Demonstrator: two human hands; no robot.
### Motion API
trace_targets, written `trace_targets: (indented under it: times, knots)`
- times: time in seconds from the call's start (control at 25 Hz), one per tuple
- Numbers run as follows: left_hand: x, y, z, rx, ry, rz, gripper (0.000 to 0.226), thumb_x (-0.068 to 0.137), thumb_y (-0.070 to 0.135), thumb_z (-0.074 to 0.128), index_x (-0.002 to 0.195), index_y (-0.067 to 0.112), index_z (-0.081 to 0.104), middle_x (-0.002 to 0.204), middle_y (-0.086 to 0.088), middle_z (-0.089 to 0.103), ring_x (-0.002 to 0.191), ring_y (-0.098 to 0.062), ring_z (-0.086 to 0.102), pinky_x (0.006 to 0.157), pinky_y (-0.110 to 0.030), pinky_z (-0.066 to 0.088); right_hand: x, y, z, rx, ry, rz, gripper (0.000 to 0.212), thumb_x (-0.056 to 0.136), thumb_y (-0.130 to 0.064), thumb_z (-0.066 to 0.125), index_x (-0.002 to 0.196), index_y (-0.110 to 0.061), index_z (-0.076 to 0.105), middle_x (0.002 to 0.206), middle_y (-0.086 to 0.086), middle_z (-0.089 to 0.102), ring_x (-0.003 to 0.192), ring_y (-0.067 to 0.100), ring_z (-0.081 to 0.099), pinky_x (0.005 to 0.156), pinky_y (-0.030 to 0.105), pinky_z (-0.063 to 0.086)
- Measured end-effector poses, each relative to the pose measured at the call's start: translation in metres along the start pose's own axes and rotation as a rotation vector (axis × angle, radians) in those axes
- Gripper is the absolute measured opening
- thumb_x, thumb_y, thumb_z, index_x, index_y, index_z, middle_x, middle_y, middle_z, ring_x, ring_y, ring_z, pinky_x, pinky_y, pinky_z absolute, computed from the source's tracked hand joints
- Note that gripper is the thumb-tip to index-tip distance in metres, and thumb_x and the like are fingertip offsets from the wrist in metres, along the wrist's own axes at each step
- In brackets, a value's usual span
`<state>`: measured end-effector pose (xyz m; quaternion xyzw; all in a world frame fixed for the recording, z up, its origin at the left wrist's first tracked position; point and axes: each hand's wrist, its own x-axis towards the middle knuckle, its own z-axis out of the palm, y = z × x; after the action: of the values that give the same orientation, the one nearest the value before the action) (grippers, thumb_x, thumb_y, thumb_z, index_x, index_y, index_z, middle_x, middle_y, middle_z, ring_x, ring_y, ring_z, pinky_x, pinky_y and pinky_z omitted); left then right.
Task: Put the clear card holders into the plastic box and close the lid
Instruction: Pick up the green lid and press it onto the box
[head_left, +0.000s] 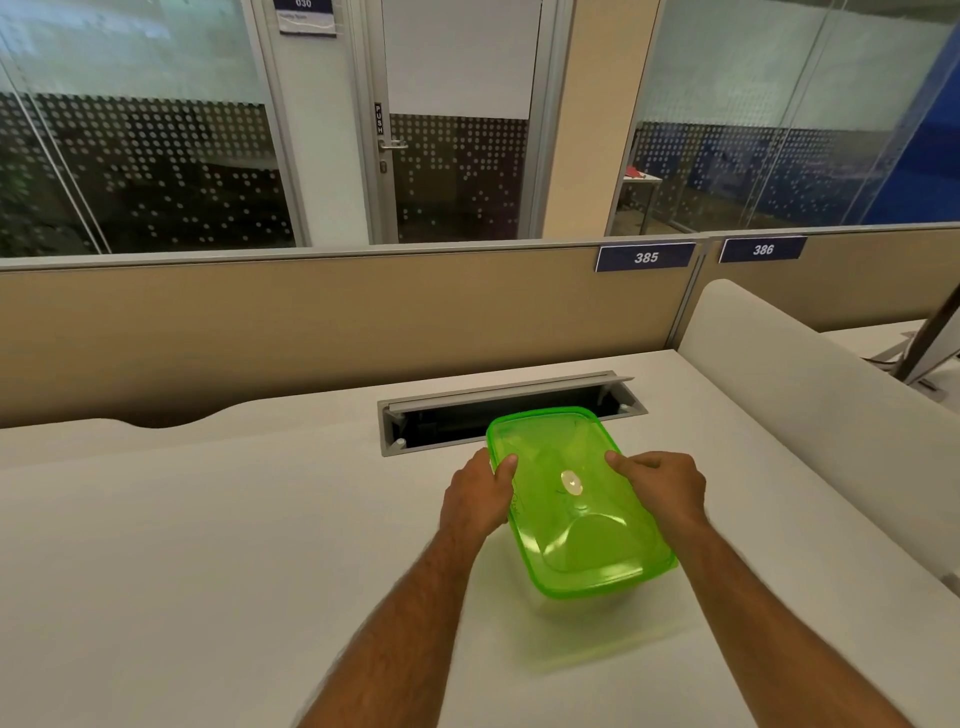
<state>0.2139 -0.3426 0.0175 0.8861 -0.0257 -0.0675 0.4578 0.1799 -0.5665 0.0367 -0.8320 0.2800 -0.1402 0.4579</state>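
Item: green lid (576, 499), translucent, with a small round pale mark at its centre; I see it lying on top of the clear plastic box (597, 618), whose walls show only faintly below the lid's near edge. Whether the lid is pressed fully shut I cannot tell. Location: white desk (208, 545), just in front of the open cable slot (511, 410), the lid's far edge overlapping it in my view. My left hand (480, 499) has its fingers curled around the lid's left edge, thumb on top. My right hand (662, 486) has its fingers bent, fingertips pressing the lid's right side. Card holders: not discernible through the green plastic; I cannot say whether they are inside. Backdrop: tan partition (311, 317) carrying number plates 385 (645, 257) and 386 (762, 250).
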Motion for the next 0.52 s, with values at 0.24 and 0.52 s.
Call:
trace_targets:
  times: [0.24, 0.52]
  knots:
    - [0.01, -0.007, 0.008, -0.049, 0.042, -0.081, 0.053, 0.096, 0.055, 0.045, 0.135, 0.019, 0.05, 0.131, -0.012, 0.062, 0.109, -0.033, 0.063, 0.095, -0.047, 0.053, 0.018, 0.008, 0.008, 0.126, -0.16, 0.078, 0.026, 0.074, -0.038, 0.082, 0.086, -0.015, 0.079, 0.092, 0.007, 0.076, 0.089, 0.026, 0.069, 0.088, 0.043, 0.056]
    - [0.018, -0.009, 0.012, -0.189, 0.043, -0.186, 0.058, 0.084, 0.055, 0.059, 0.133, 0.025, 0.049, 0.128, -0.012, 0.062, 0.105, -0.033, 0.064, 0.088, -0.051, 0.057, 0.032, 0.022, 0.011, 0.233, -0.256, 0.143, 0.031, 0.075, -0.026, 0.083, 0.095, -0.004, 0.076, 0.091, 0.017, 0.075, 0.089, 0.036, 0.071, 0.087, 0.056, 0.055]
